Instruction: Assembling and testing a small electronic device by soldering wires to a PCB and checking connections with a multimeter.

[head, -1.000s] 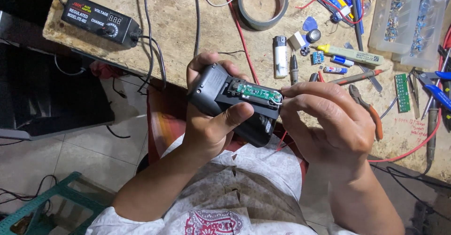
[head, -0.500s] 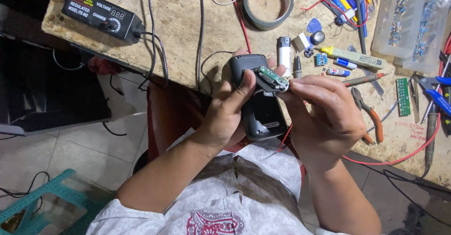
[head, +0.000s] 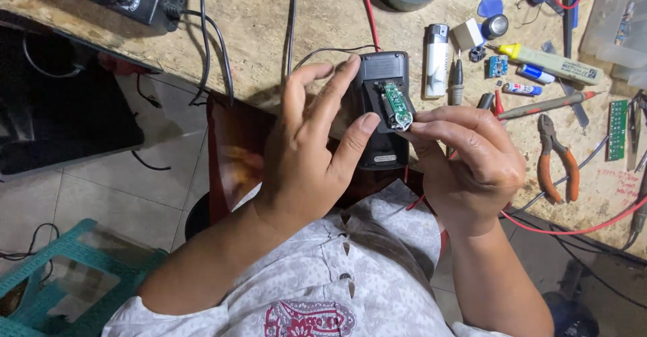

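The black device (head: 383, 108) sat at the near edge of the workbench (head: 269, 34), its open back facing up. The left hand (head: 310, 155) gripped its left side, thumb pressed beside the one small green circuit board (head: 396, 106) in it. The right hand (head: 472, 162) pinched that board's lower end between fingertips. Beyond lay one white lighter (head: 436, 60) and one pair of orange-handled pliers (head: 556, 158).
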